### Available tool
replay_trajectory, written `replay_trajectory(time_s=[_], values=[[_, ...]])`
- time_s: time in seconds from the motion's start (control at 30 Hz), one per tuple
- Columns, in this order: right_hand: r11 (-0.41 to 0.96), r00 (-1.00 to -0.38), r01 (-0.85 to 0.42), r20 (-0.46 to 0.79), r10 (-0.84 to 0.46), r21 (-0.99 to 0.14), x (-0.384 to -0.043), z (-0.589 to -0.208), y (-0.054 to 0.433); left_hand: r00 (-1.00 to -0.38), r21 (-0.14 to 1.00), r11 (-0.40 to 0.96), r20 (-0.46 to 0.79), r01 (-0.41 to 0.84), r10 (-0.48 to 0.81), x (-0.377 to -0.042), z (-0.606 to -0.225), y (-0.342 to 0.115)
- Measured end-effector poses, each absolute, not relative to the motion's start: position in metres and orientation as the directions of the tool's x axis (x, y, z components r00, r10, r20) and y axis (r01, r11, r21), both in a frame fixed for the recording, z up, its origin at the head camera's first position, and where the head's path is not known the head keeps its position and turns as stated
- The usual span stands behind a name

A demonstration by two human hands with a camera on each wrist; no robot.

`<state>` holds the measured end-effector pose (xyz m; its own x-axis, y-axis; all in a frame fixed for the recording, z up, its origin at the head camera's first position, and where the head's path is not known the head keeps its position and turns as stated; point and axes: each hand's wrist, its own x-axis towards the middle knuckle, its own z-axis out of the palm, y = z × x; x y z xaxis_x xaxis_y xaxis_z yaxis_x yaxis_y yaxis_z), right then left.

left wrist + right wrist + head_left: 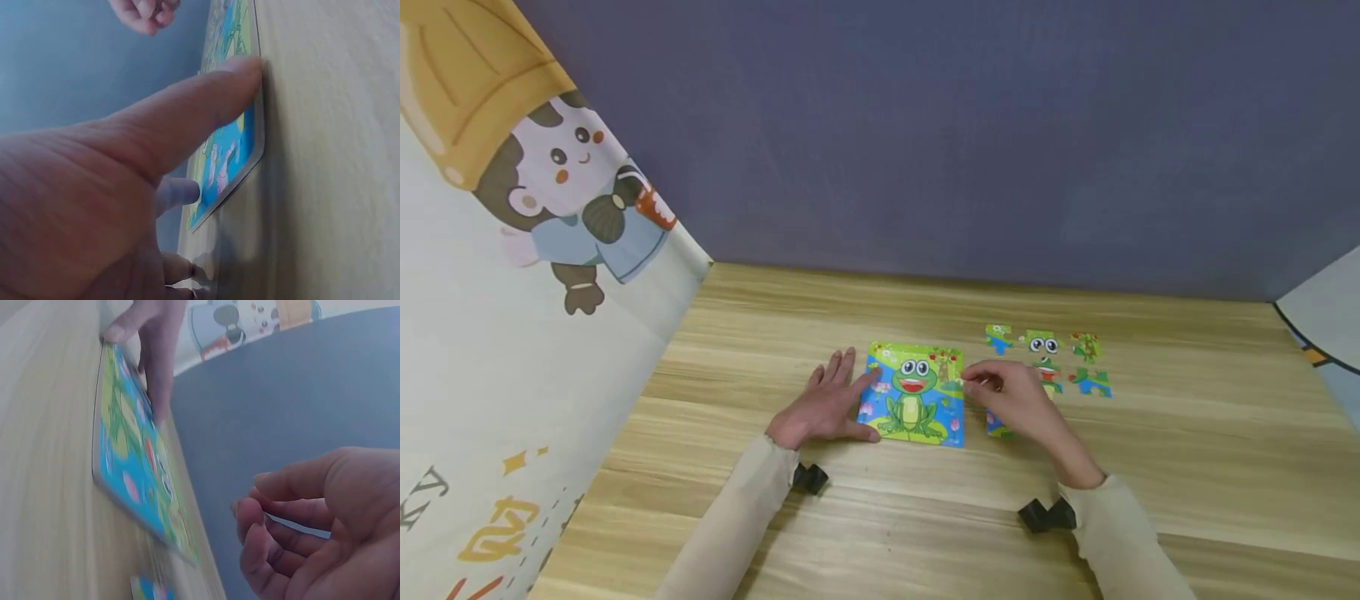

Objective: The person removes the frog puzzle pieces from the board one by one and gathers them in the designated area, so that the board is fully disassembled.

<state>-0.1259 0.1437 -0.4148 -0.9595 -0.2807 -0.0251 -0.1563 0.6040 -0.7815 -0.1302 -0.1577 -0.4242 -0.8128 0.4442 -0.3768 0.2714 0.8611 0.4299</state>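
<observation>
A square frog picture puzzle board [912, 417] lies flat on the wooden table. My left hand [829, 406] spans its left side: the thumb [219, 94] lies along the near edge, one finger reaches onto the picture's upper left, and the others spread over the table. Just past the board's right edge hovers my right hand [1018, 400]. Its fingers curl in with the thumb tip close against them, as the right wrist view shows [312, 519], and no piece shows between them. The right hand partly covers the loose puzzle pieces beneath it.
Several loose frog puzzle pieces sit in rough rows right of the board, among them one with eyes [1042, 343] and a corner piece [1093, 382]. A dark blue-grey wall [962, 150] rises behind the table [880, 533]. A printed cartoon sheet [490, 350] hangs at the left.
</observation>
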Motion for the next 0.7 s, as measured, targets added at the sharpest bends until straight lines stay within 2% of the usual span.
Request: replay_trajectory(time_s=[0.2, 0.37, 0.57, 0.7], values=[[0.580, -0.944, -0.176, -0.031, -0.329, -0.796, -0.125, -0.418, 0.111, -0.826, 0.455, 0.829, -0.290, 0.326, 0.484, -0.131, -0.425, -0.153], [0.614, -0.933, -0.224, -0.017, -0.361, -0.757, -0.105, -0.429, 0.075, -0.794, 0.473, 0.783, -0.244, 0.404, 0.557, -0.123, -0.430, -0.156], [0.730, -0.946, -0.186, -0.081, -0.314, -0.657, -0.078, -0.437, 0.045, -0.745, 0.466, 0.762, -0.274, 0.450, 0.608, -0.111, -0.433, -0.165], [0.777, -0.959, -0.182, -0.067, -0.276, -0.602, -0.062, -0.438, 0.029, -0.730, 0.426, 0.766, -0.290, 0.481, 0.619, -0.104, -0.434, -0.176]])
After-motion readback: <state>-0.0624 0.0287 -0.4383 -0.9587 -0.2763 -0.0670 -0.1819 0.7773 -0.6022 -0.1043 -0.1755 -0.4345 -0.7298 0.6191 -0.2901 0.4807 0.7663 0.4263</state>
